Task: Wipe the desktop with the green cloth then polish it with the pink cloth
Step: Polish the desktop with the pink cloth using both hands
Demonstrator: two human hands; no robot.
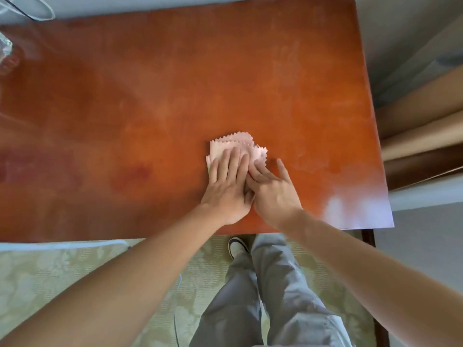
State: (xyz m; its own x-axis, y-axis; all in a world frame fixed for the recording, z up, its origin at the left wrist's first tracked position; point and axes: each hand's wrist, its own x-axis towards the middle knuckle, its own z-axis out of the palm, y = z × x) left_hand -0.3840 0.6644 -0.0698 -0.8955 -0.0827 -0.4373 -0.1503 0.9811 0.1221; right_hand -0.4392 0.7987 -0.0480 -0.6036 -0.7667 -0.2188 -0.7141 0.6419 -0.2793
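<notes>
We note one pink cloth (240, 149) on the surface (150, 96), at 12 o'clock beneath two flat, open-palmed hands: left hand (229, 189), right hand (273, 191).

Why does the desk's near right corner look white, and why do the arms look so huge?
Head view: that pale patch is glare on the shiny desktop, probably from a window; the wide-angle lens stretches the forearms near the frame edges, while both hands, left and right, pressing the pink cloth, stay fairly sharp.

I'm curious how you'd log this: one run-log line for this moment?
stage: polishing | left hand flat on pink cloth | right hand flat on it | desktop
</notes>
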